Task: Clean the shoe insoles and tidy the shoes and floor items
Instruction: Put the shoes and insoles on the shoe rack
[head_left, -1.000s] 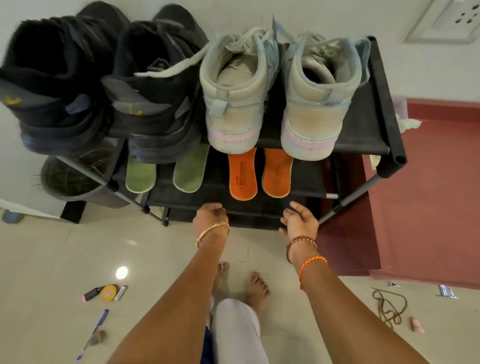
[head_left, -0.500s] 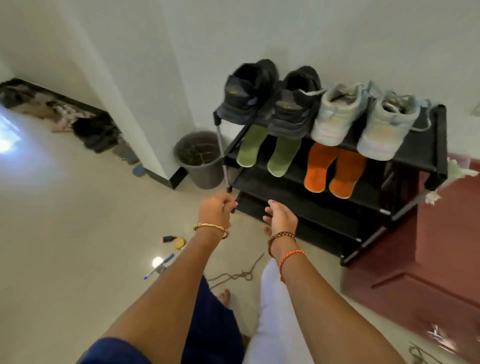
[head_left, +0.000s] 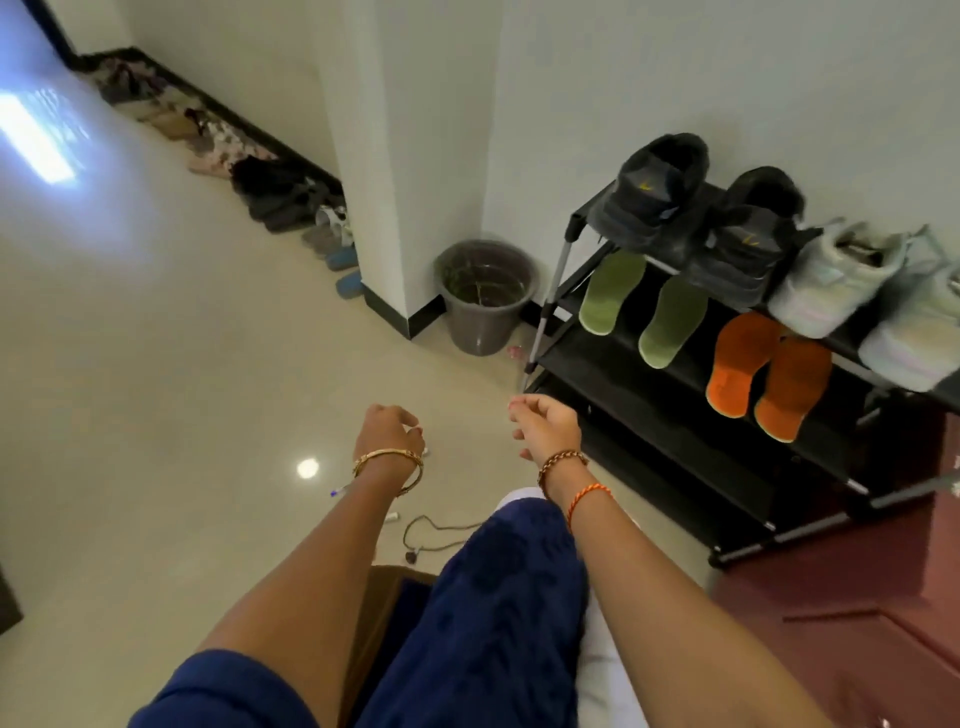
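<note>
Nearest: blue tunic and 2 bare forearms reaching out over the floor (head_left: 130, 415). Left hand (head_left: 387, 426), gold bangle on the wrist, fingers loosely curled, nothing held; right hand (head_left: 545, 423), bead and orange thread bands, fingers half curled, empty too. Under the left forearm lie the floor items: a blue pen (head_left: 340, 490) poking out beside the wrist, a small pale stick-like thing (head_left: 392, 516) I can't identify, and a thin dark cord (head_left: 436, 535) in a loose loop, one end with a small plug-like tip. Past the hands, to the right, a black shoe rack (head_left: 675, 457): 2 green insoles (head_left: 610, 293) and 2 orange insoles (head_left: 743, 364) lean heel-up on the second shelf, 2 black sneakers (head_left: 660, 192) and 2 pale grey sneakers (head_left: 841, 275) sit on top, toes to the wall. Grey bucket (head_left: 485, 296) stands just beside the rack's left post, against the pillar. Far left along the wall, a blurred row of more footwear (head_left: 280, 197). Judgement: insoles look placed, step in hand is picking up the floor litter. To do it well, bend low, take the pen and small piece with the left hand first, gather the cord into a coil with the right so it doesn't drag or snag the rack foot, and check for small bits hidden under the arm.
</note>
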